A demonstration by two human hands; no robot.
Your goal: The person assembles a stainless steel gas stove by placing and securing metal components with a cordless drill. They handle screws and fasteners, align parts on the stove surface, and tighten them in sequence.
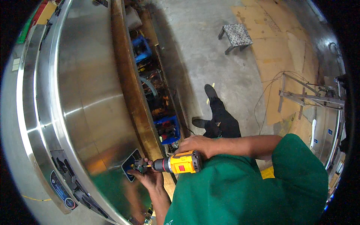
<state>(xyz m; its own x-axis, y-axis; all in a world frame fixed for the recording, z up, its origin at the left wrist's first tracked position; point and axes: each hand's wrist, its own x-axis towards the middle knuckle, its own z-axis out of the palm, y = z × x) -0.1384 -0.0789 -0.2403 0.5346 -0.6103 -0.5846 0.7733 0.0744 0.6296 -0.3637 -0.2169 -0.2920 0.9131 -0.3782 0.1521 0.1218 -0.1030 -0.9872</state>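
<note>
A yellow and black cordless drill (182, 163) lies level in front of my green shirt, its chuck pointing left. My right hand (195, 144) is closed on it from the far side, and the drill body hides some of the fingers. At the tip of the bit is a small dark metal part (140, 165). My left hand (152, 179) pinches this part with the fingertips, next to a dark sticker with a pale border (131, 159) on the shiny steel panel (92, 86). The part's exact kind cannot be made out.
A wooden bench edge (129, 78) runs beside the panel. Below it, a shelf holds blue bins (141, 48) and loose tools. On the concrete floor stands a small step stool (238, 35), near cardboard sheets (277, 45) and a metal frame (300, 95) with cables.
</note>
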